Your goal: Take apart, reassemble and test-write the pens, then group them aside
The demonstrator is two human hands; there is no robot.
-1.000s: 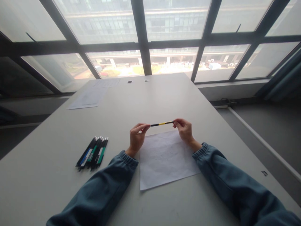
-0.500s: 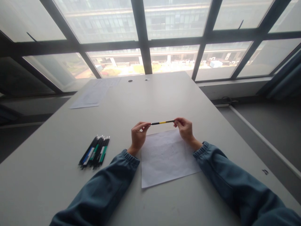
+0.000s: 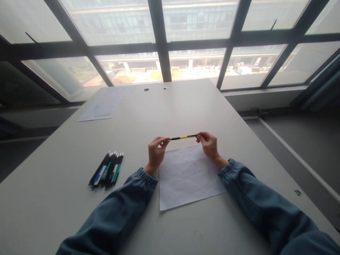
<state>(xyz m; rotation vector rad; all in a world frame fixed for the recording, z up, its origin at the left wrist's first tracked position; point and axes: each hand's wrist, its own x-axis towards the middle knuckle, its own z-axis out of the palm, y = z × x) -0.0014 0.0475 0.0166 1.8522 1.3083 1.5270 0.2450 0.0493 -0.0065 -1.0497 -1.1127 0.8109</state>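
I hold a black and yellow pen level above the far edge of a white sheet of paper. My left hand pinches the pen's left end with its fingers closed. My right hand pinches the right end in the same way. Both forearms in blue sleeves rest on the grey table, one on each side of the sheet.
A bundle of several pens with blue and green clips lies on the table to the left of my left arm. More paper sheets lie at the far left corner. Two small round holes sit near the table's far edge, before large windows.
Both hands keep the pen in the same pinch. Only the camera view has shifted slightly.
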